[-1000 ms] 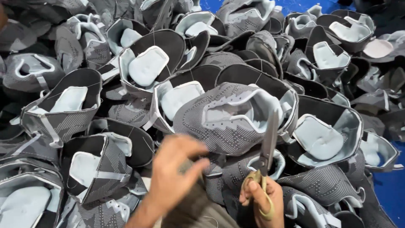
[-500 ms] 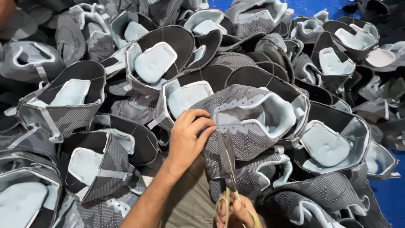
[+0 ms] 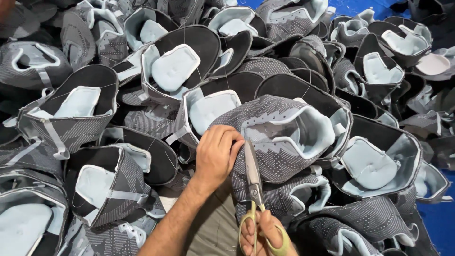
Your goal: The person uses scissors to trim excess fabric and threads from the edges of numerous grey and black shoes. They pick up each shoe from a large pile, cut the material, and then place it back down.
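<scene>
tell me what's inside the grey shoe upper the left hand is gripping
The grey shoe upper opens toward the camera, showing a pale blue padded lining around its rim. The left hand and scissors cover its near edge, and its deeper interior is hidden.

Shoe upper (image 3: 279,142): matt knit cloth, foam lining. Scissors (image 3: 253,180): dull metal.

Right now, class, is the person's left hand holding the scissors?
No: the scissors are held by the right hand through the yellow-green handles, while the left hand presses on the grey shoe upper.
</scene>
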